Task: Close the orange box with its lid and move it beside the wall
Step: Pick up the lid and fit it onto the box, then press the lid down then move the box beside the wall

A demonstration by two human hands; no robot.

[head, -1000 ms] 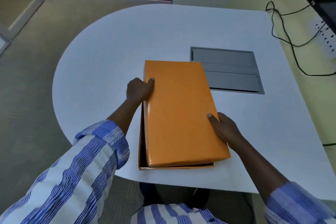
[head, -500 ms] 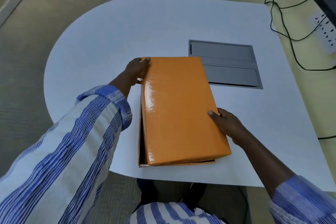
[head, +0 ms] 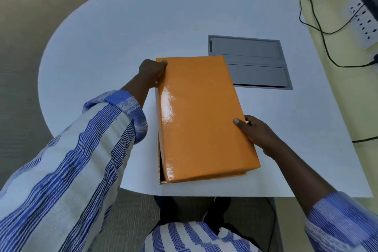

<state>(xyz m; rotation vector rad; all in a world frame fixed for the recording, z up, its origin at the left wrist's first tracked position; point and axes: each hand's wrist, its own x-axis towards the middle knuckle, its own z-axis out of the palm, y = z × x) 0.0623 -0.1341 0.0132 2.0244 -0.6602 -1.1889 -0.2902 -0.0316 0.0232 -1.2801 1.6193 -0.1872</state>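
Note:
A glossy orange lid [head: 201, 116] lies over the orange box [head: 161, 172] near the front edge of the white table [head: 126, 32]. The lid sits slightly askew, and a dark sliver of the box's inside shows along the left side and front left corner. My left hand [head: 152, 71] grips the lid's far left corner. My right hand [head: 255, 133] holds the lid's right edge, thumb on top. The yellow wall [head: 337, 92] runs along the table's right side.
A grey recessed cable hatch [head: 249, 63] is set in the table just beyond the box on the right. Black cables [head: 319, 26] and a white socket strip [head: 364, 24] hang on the wall. Carpeted floor lies to the left.
The lid has swung to line up more with the box, so the open gap on the left has narrowed. My left hand slid from the lid's left edge to its far left corner.

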